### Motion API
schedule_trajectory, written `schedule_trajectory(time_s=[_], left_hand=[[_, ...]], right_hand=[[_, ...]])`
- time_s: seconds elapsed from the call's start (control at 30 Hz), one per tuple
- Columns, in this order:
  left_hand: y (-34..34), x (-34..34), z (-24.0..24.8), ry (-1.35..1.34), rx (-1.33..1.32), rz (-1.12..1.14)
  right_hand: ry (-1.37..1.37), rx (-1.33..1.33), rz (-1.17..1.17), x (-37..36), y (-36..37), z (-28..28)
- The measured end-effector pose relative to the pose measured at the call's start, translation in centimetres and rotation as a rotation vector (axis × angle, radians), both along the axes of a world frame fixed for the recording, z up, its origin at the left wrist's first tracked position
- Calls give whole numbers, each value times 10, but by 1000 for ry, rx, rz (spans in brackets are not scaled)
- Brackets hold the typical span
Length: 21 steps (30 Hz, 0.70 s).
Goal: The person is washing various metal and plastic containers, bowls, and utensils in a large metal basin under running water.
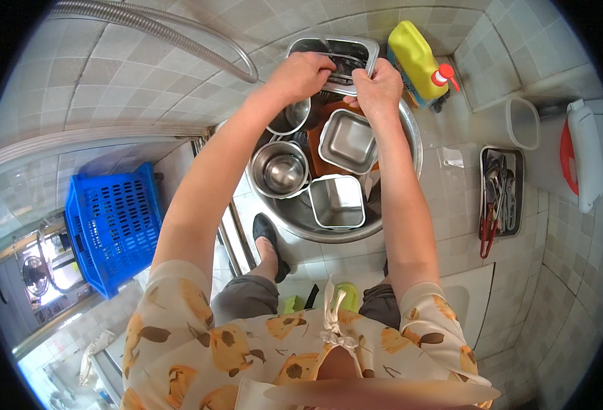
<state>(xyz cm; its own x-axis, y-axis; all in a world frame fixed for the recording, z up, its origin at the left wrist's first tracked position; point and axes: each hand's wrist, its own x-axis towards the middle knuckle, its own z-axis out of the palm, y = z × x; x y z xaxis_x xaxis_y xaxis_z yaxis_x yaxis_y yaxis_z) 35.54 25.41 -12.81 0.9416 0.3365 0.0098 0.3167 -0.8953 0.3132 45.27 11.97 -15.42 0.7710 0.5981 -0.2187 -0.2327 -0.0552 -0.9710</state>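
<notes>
A rectangular metal pan [367, 45] is tilted over the far rim of a large round metal basin [417, 147]. My right hand [380, 89] grips its near right edge, thumb over the rim and fingers below. Closed fingers of my left hand [301, 74] reach in over its left side; whatever they hold is hidden. Inside the basin, below my hands, are a square metal container [349, 140], another square container [337, 203] and a round metal pot [281, 171]. A further round metal vessel [291, 117] lies partly under my left wrist.
A yellow jug with a red pump [414, 58] stands right of the pan. Farther right are a tray of utensils [518, 195] and a clear plastic tub [520, 123]. A blue crate [113, 225] is at left, and a flexible metal hose [171, 41] hangs at upper left.
</notes>
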Motion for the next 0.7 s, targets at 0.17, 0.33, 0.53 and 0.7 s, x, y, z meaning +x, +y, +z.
schedule_trajectory(time_s=[0.17,0.33,0.53,0.7], left_hand=[[30,0,-10,191,-485,115],[40,-8,0,165,-637,18],[40,-14,13,226,-609,76],[27,-12,6,30,-284,64]], right_hand=[[184,8,-9,4,7,-9],[123,-30,113,18,17,-11],[-9,-116,164,17,25,-10],[-26,-44,139,8,17,-9]])
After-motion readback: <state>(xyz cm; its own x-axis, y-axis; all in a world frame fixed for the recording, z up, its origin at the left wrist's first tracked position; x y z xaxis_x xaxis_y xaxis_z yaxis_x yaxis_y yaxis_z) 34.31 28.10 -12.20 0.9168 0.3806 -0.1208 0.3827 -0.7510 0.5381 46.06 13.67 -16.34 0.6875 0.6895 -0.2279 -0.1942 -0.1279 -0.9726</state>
